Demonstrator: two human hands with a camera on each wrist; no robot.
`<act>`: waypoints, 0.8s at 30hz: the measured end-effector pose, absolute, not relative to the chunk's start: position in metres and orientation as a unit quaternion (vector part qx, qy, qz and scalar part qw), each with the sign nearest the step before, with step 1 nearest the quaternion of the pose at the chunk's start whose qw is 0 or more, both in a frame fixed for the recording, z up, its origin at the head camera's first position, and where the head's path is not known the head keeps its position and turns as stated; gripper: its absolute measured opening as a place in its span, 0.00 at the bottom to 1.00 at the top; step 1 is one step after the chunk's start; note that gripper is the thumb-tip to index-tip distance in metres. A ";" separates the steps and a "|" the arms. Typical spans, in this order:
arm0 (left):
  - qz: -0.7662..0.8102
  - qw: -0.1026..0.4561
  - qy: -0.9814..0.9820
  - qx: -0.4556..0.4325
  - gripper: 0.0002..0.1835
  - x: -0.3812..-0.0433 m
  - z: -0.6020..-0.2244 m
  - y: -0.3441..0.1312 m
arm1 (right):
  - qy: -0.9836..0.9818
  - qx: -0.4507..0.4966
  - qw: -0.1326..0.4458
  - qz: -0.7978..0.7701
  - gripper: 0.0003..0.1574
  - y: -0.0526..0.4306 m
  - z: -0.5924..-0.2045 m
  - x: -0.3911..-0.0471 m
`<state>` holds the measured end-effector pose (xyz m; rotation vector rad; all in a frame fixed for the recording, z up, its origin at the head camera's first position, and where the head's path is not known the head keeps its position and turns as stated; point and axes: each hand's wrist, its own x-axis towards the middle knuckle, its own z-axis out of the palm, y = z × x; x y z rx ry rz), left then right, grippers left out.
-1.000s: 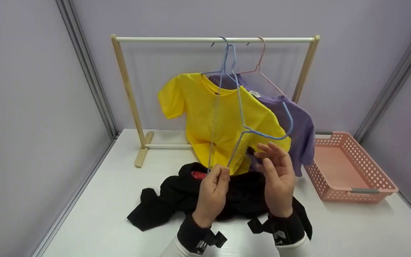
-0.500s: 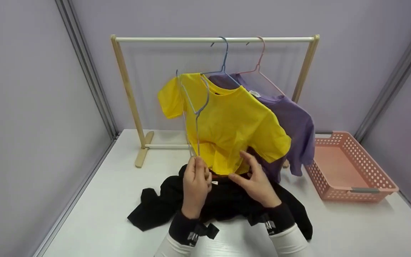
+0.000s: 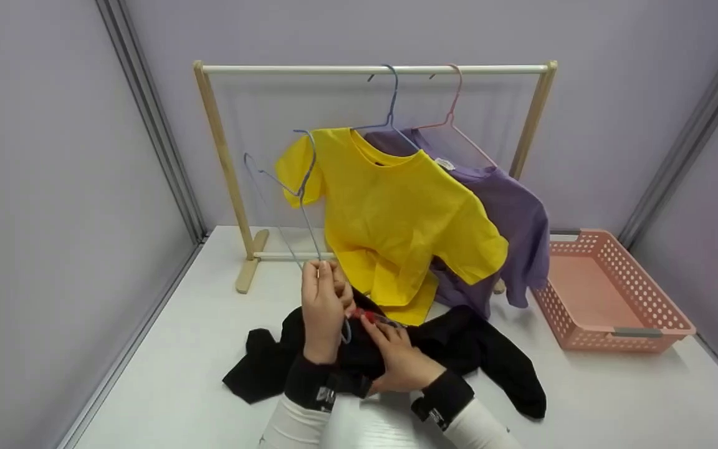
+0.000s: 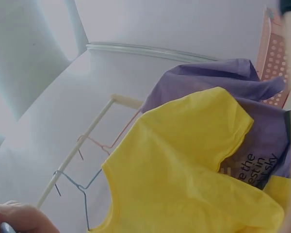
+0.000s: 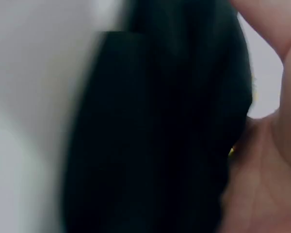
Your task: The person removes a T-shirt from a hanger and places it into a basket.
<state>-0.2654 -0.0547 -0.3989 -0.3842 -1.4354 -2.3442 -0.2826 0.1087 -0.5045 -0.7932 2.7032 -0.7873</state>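
In the head view, my left hand point(image 3: 321, 315) pinches a light blue wire hanger point(image 3: 307, 221), which stands tilted with its hook up and to the left. The hanger's lower end dips to the neckline of a black shirt point(image 3: 505, 358) spread on the table. My right hand point(image 3: 406, 365) grips that shirt beside its neckline, where a red patch point(image 3: 368, 316) shows. Black cloth point(image 5: 160, 126) fills the right wrist view, lying against the palm and thumb. Only part of the left hand point(image 4: 24, 218) appears in the left wrist view.
A rack with a white bar point(image 3: 309, 69) stands behind. On it hang a yellow T-shirt point(image 3: 390, 206) on a blue hanger and a purple shirt point(image 3: 524, 218) on a pink hanger. At right sits a pink perforated basket point(image 3: 630, 340) on the white table point(image 3: 166, 355).
The left hand has carried the hanger left and turned it, its lower end now at the shirt's neckline. My right hand has come down from the air and taken hold of the black shirt.
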 end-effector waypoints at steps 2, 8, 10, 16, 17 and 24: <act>-0.832 0.184 -0.509 -0.124 0.14 -0.271 -0.393 -0.055 | 0.930 -0.267 0.102 -0.229 0.82 0.107 -0.506 -0.283; -0.835 0.189 -0.506 -0.104 0.13 -0.292 -0.374 -0.049 | 0.952 -0.279 0.052 -0.111 0.57 0.107 -0.507 -0.288; -0.838 0.187 -0.503 -0.100 0.13 -0.300 -0.368 -0.047 | 0.951 -0.289 0.033 -0.104 0.50 0.110 -0.506 -0.293; -0.847 0.179 -0.493 -0.082 0.12 -0.321 -0.351 -0.043 | 0.920 -0.327 -0.037 -0.214 0.32 0.132 -0.496 -0.311; -0.849 0.177 -0.492 -0.078 0.12 -0.324 -0.348 -0.044 | 0.913 -0.329 -0.050 -0.238 0.31 0.137 -0.492 -0.312; -0.855 0.168 -0.488 -0.043 0.13 -0.342 -0.326 -0.051 | 0.842 -0.326 -0.139 -0.406 0.34 0.175 -0.455 -0.309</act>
